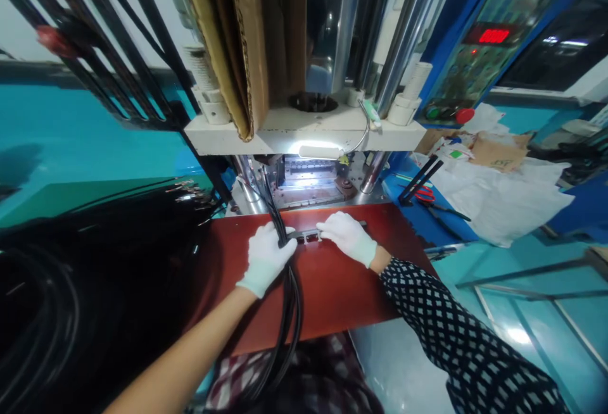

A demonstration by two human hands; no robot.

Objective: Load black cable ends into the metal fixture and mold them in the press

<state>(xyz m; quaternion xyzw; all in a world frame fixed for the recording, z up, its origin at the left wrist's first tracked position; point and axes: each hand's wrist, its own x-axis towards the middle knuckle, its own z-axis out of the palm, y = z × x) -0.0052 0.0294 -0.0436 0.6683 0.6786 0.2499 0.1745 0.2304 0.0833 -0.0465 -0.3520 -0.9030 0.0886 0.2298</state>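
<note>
Head camera view. Landmark: smooth red-brown flat board (351, 294).

Hard to make out: slim grey slotted strip (311, 235), over the board's far half; left end lost behind cables and left hand, right part covered by the right hand. Left hand (266, 256), white-gloved, fingers closed round a bundle of thin black cables (291, 300), fingertips hidden. Right hand (349, 237), likewise gloved, fingertips touching the strip; whether they pinch it, cannot tell. Glossy black cable heap (118, 262), left of the board, cut off by the frame; single strands merge into dark. Brown corrugated cardboard (256, 53), beyond the board, cropped at top. Red lit displays (494, 35), beyond the board to the right, digits blurred.

Materials: gloves knitted, with pale green cuffs; thick white-painted plate (280, 142) with chipped edges, beyond the board; crumpled white sheeting (503, 195), right of the board; patterned black-and-white sleeve (451, 325) on the right arm.

Edges: cables hang over the board's near edge onto checked cloth (332, 370); bare board surface shows between the right hand and that edge.
</note>
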